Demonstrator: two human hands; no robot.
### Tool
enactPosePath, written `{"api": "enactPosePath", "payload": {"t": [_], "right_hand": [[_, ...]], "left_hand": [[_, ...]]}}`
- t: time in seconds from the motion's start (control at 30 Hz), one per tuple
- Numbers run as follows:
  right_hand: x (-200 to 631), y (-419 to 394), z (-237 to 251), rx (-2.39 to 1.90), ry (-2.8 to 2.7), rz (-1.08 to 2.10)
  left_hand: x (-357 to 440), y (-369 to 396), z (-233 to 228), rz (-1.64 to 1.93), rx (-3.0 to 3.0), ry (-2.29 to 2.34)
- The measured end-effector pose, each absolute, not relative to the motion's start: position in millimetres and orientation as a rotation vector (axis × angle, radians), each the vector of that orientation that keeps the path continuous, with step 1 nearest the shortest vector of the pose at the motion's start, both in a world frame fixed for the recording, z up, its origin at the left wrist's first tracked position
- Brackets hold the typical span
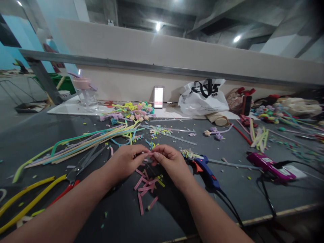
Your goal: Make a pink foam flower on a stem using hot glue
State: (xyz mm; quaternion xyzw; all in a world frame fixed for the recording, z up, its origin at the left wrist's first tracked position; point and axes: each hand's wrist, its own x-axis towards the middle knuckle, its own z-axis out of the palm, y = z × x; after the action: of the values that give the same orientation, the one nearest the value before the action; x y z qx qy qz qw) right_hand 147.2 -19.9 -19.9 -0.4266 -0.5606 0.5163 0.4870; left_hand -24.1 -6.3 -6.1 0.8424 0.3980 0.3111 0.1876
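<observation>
Over the middle of the dark table, my left hand (126, 158) and my right hand (168, 162) meet at the fingertips. Both are closed in a pinch around a small pink pipe cleaner piece (151, 153), mostly hidden by the fingers. Just below them lies a loose pile of short pink pipe cleaner pieces (146, 185), with a yellow-green bit (161, 182) at its edge. Beside my right hand rests a blue glue gun (210, 173) with an orange trigger, its nozzle near a heap of pastel scraps (188, 154).
Scissors (78, 168) and yellow-handled cutters (37, 195) lie at the left, below long pipe cleaners (83, 143). Finished pipe cleaner flowers (134, 111), a bottle (86, 94), a phone (158, 97) and a white bag (202, 98) line the back. A corded purple device (269, 165) is at right.
</observation>
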Motion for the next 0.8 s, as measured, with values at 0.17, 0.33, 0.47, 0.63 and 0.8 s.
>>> {"api": "enactPosePath", "payload": {"t": [0.17,0.33,0.47,0.63,0.8], "right_hand": [[145.7,-21.6,-16.7,-1.083,-1.371,1.2],[145.8,-22.2,-18.4,-1.133,-1.452,1.046],[145.7,-23.6,-21.0,-1.15,-1.534,0.917],[146.3,-25.3,-21.3,-1.176,-1.629,0.809],[146.6,-23.9,-21.6,-1.198,-1.663,0.788]], "left_hand": [[-21.9,-7.7,-2.8,0.812,2.213,1.128],[-20.0,-3.9,-3.7,0.715,1.82,1.071],[-21.4,-2.5,-3.7,0.658,1.825,1.101],[-22.8,-5.4,-1.7,0.587,1.915,1.159],[-21.3,-4.9,-1.9,0.611,1.971,1.164]]}}
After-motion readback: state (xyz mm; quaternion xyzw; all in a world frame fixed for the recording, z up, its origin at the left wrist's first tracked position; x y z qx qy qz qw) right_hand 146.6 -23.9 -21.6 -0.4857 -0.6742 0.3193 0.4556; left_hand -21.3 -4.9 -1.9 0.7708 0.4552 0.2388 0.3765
